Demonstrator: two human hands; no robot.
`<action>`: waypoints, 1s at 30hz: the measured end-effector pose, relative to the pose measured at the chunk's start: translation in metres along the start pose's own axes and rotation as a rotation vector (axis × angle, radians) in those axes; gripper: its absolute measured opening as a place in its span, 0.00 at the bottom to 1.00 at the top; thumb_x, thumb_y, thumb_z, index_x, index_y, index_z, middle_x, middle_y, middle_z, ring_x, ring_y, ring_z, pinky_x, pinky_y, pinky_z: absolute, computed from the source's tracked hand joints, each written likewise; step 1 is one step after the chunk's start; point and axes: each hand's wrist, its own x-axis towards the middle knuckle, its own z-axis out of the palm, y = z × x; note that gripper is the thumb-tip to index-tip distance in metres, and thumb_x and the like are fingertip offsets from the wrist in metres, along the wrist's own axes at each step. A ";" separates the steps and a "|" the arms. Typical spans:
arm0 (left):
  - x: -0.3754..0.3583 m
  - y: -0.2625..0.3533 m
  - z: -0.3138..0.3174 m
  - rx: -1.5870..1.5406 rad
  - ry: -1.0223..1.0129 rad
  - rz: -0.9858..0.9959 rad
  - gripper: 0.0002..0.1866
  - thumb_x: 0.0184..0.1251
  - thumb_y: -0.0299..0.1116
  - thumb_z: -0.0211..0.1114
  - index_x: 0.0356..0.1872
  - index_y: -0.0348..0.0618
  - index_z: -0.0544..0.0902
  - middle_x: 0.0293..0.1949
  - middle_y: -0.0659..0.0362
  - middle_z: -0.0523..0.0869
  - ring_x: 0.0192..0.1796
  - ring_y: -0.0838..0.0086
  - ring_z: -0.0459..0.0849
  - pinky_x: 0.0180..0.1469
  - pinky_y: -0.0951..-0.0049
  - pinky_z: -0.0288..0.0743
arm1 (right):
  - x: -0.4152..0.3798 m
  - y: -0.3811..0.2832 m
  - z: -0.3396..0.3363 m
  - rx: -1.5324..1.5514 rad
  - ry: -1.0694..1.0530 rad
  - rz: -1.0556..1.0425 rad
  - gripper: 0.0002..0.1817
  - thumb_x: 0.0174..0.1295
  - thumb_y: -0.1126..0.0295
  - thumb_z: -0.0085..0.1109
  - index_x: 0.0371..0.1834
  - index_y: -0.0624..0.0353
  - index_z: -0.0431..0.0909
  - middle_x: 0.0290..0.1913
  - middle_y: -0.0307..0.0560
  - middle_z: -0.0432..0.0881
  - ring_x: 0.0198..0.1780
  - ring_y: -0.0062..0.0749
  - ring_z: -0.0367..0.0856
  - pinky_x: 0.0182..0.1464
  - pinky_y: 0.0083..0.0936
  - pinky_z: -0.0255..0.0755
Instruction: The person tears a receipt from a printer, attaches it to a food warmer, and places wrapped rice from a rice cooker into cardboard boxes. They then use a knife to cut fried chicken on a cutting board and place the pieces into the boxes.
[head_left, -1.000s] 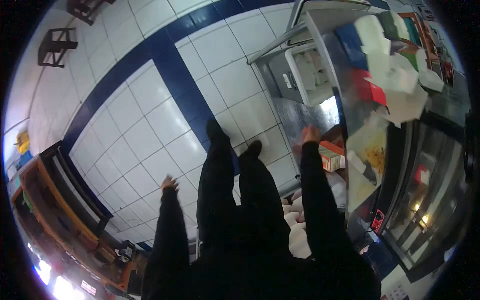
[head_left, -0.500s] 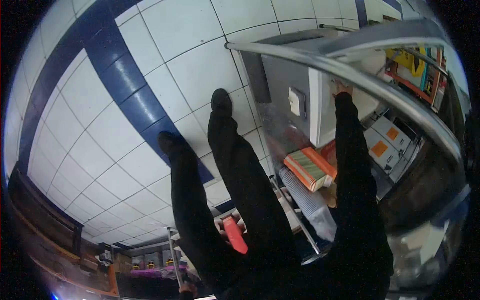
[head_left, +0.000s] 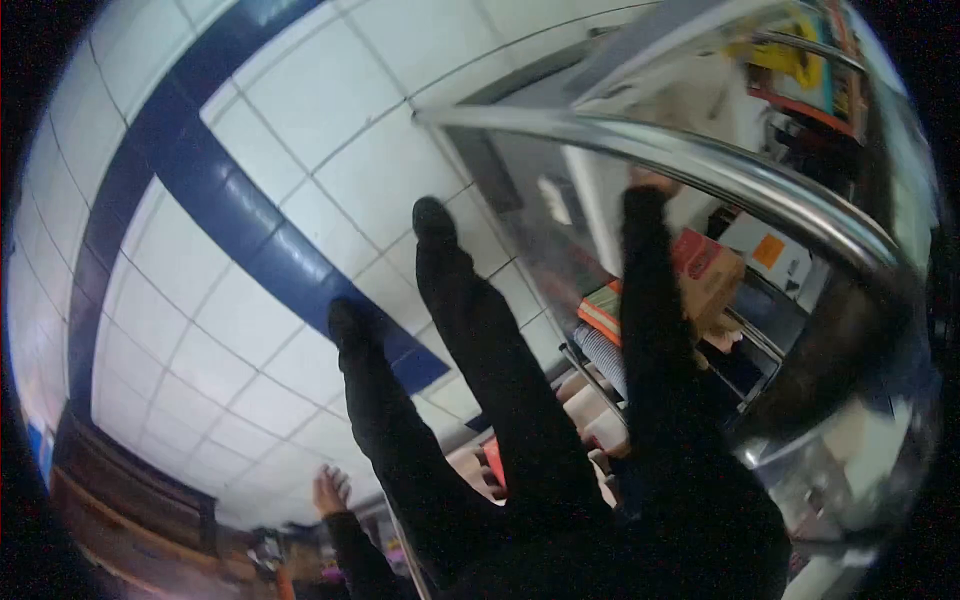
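My right arm reaches over into a metal-framed shelf unit. My right hand (head_left: 655, 179) is beside a white open box or bin (head_left: 595, 200), behind the steel rail (head_left: 700, 160); its fingers are hidden and blurred. By my right forearm are a red-and-brown carton (head_left: 706, 275), an orange-and-green packet (head_left: 602, 308) and a stack of cups (head_left: 602, 356). At the lower left my left hand (head_left: 331, 490) is raised over the tiled floor, fingers apart and nothing in it.
White boxes with orange labels (head_left: 768, 250) sit farther right in the unit. A yellow item (head_left: 795, 60) lies on its upper right part. Dark wooden furniture (head_left: 130, 490) stands at the lower left. My feet rest on white and blue tiles (head_left: 270, 230).
My left hand has come up from beside a metal rail at the bottom edge. The right hand has shifted left in the view, and more of the carton shows. The whole view has shifted and blurred.
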 end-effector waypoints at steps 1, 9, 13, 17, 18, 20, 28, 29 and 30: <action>-0.013 0.056 0.036 -0.011 -0.060 0.164 0.25 0.71 0.50 0.52 0.60 0.44 0.71 0.52 0.52 0.81 0.46 0.64 0.82 0.46 0.65 0.76 | -0.035 -0.018 -0.037 0.012 0.077 -0.046 0.22 0.50 0.60 0.65 0.48 0.54 0.72 0.52 0.54 0.74 0.49 0.51 0.74 0.49 0.44 0.72; -0.223 0.153 0.159 -0.093 -0.747 0.182 0.33 0.69 0.58 0.50 0.66 0.46 0.65 0.66 0.50 0.66 0.64 0.58 0.68 0.64 0.61 0.62 | -0.510 -0.251 -0.278 0.022 -0.302 0.475 0.18 0.47 0.59 0.64 0.40 0.52 0.76 0.49 0.53 0.75 0.48 0.52 0.74 0.52 0.45 0.70; -0.285 0.079 0.149 0.352 -1.199 0.064 0.31 0.70 0.57 0.47 0.64 0.44 0.67 0.64 0.50 0.68 0.63 0.58 0.69 0.64 0.60 0.64 | -0.527 -0.306 -0.357 -0.166 0.013 0.705 0.16 0.46 0.58 0.64 0.36 0.51 0.78 0.48 0.53 0.75 0.47 0.53 0.74 0.53 0.46 0.69; -0.324 0.023 0.158 0.824 -1.374 -0.077 0.30 0.72 0.57 0.45 0.61 0.42 0.68 0.61 0.50 0.71 0.62 0.58 0.70 0.63 0.58 0.65 | -0.530 -0.281 -0.445 -0.215 0.095 0.901 0.16 0.44 0.57 0.64 0.36 0.49 0.79 0.46 0.52 0.76 0.48 0.55 0.74 0.54 0.47 0.68; -0.330 0.005 0.167 0.926 -1.413 -0.108 0.30 0.72 0.57 0.44 0.61 0.42 0.69 0.61 0.50 0.71 0.62 0.58 0.70 0.63 0.58 0.65 | -0.521 -0.268 -0.491 -0.067 -0.048 0.904 0.18 0.44 0.56 0.64 0.39 0.48 0.78 0.46 0.51 0.76 0.49 0.57 0.73 0.54 0.48 0.68; -0.366 -0.034 0.181 1.093 -1.488 -0.141 0.30 0.73 0.57 0.43 0.60 0.41 0.69 0.59 0.50 0.72 0.61 0.58 0.71 0.63 0.57 0.66 | -0.516 -0.226 -0.565 0.115 -0.089 0.847 0.19 0.45 0.56 0.64 0.42 0.48 0.77 0.46 0.51 0.76 0.49 0.57 0.75 0.54 0.49 0.69; -0.504 -0.273 0.179 1.688 -1.350 0.192 0.31 0.72 0.57 0.46 0.62 0.40 0.67 0.54 0.53 0.76 0.52 0.63 0.77 0.47 0.59 0.75 | -0.637 -0.076 -0.832 0.767 0.763 0.784 0.32 0.47 0.58 0.74 0.56 0.57 0.73 0.46 0.48 0.83 0.49 0.32 0.80 0.56 0.30 0.72; -0.497 -0.305 0.186 1.753 -1.374 0.154 0.30 0.71 0.56 0.49 0.62 0.40 0.68 0.52 0.53 0.78 0.49 0.65 0.78 0.46 0.61 0.75 | -0.680 -0.049 -0.861 0.494 0.939 0.943 0.32 0.49 0.58 0.73 0.55 0.57 0.72 0.44 0.50 0.82 0.47 0.33 0.80 0.52 0.31 0.72; -0.489 -0.321 0.188 1.812 -1.380 0.125 0.30 0.70 0.55 0.52 0.61 0.40 0.69 0.49 0.53 0.79 0.46 0.67 0.79 0.44 0.63 0.76 | -0.725 -0.019 -0.884 0.202 1.102 1.156 0.31 0.50 0.58 0.72 0.55 0.58 0.72 0.42 0.51 0.82 0.45 0.34 0.80 0.49 0.32 0.72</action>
